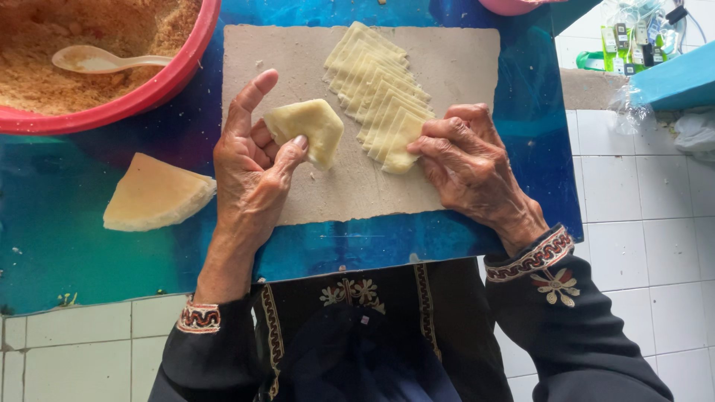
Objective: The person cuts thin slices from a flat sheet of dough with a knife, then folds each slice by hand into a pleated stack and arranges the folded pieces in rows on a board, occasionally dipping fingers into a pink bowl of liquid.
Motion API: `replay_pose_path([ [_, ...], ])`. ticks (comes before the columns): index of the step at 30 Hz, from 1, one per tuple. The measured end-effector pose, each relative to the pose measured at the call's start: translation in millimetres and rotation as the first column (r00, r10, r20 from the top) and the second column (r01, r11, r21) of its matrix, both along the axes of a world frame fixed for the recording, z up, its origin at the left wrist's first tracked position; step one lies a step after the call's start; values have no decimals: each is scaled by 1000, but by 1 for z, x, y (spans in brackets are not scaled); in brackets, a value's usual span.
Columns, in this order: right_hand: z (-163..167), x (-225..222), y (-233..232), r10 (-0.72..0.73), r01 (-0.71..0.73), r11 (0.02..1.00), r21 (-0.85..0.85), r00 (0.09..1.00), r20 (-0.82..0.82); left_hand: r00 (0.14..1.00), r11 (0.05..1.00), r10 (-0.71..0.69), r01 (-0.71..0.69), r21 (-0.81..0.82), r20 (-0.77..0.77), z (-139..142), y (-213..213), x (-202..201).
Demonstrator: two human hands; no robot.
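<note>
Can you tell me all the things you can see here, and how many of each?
dough piece: one, pale yellow, folded, pinched in the left hand over the mat
dough strips: an overlapping row, too many to count surely, pale yellow, on the mat under the right fingertips
dough wedge: one, pale yellow, on the blue board at left
mat: one, grey-beige, on the blue board
blue board: one, shiny blue, on the white tiles
bowl: one, red, top left, full of brown crumbs
spoon: one, pale, lying in the crumbs
plastic bag: one, clear, top right, contents unclear
left hand: one, grip shut on the dough piece
right hand: one, fingertips touching the nearest strip
</note>
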State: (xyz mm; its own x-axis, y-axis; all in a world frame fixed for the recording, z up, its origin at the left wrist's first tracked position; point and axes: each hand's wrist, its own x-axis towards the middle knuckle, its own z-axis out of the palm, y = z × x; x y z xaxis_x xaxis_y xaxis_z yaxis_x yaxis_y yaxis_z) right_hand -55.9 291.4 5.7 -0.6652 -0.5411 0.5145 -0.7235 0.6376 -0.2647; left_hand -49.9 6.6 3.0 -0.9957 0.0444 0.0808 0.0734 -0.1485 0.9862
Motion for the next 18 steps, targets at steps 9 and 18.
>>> replay_pose_path([
  [9, 27, 11, -21, -30, 35, 996, -83, 998, 61, 991, 981, -133, 134, 138, -23, 0, -3, -2],
  [18, 21, -14, -92, 109, -95, 972, -217, 992, 56, 989, 985, -137, 142, 98, -61, -2, -3, -3],
])
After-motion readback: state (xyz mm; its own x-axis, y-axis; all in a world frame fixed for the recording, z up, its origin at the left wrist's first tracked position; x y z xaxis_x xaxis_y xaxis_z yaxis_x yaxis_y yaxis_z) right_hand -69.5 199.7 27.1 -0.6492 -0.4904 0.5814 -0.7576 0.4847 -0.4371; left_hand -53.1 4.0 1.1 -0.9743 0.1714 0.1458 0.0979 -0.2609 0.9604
